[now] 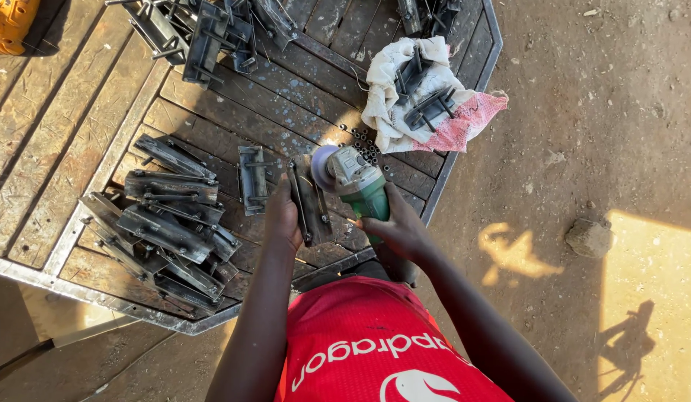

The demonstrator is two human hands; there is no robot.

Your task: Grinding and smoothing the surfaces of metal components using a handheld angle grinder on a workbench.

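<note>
My left hand [283, 217] grips a flat dark metal bracket [309, 199] and holds it on edge on the wooden worktop [77, 141]. In my right hand [396, 225] is a green angle grinder [358, 182], its disc [323, 167] close against the top of the bracket. Another metal bracket [252, 179] lies flat just left of my left hand.
A pile of similar metal brackets [167, 223] sits at the left, and more brackets [211, 33] lie at the top. A white and red sack [427, 100] holds further parts, with small nuts [364, 143] scattered beside it. A stone [589, 237] lies on the dirt ground at right.
</note>
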